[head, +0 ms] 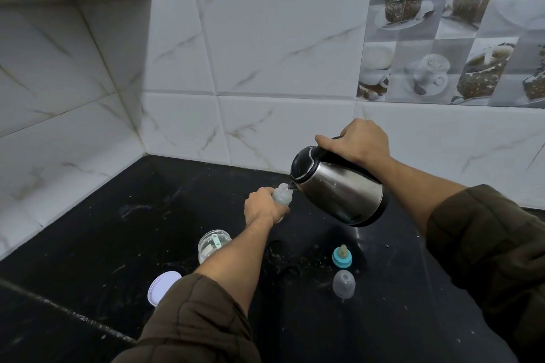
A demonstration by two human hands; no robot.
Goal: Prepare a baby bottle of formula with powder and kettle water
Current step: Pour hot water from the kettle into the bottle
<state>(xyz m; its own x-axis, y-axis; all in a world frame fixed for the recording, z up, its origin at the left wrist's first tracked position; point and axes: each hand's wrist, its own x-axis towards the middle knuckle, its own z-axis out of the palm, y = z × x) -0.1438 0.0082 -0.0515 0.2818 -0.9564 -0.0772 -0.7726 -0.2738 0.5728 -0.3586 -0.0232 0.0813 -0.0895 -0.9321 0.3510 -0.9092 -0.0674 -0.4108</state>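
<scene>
A small clear baby bottle (pixel 281 194) stands on the black counter (pixel 118 230), gripped around its body by my left hand (pixel 262 208). A steel kettle with a black lid (pixel 339 188) is tilted to the left, its spout touching the bottle's open mouth. My right hand (pixel 356 141) holds the kettle by its black handle. An open clear powder jar (pixel 213 244) with a teal scoop inside sits behind my left forearm. The teal collar with its teat (pixel 342 257) and the clear bottle cap (pixel 344 283) lie on the counter at the lower right.
A white jar lid (pixel 162 287) lies near my left sleeve. White tiled walls meet in a corner at the back left. Spilled specks dot the counter around the jar and collar.
</scene>
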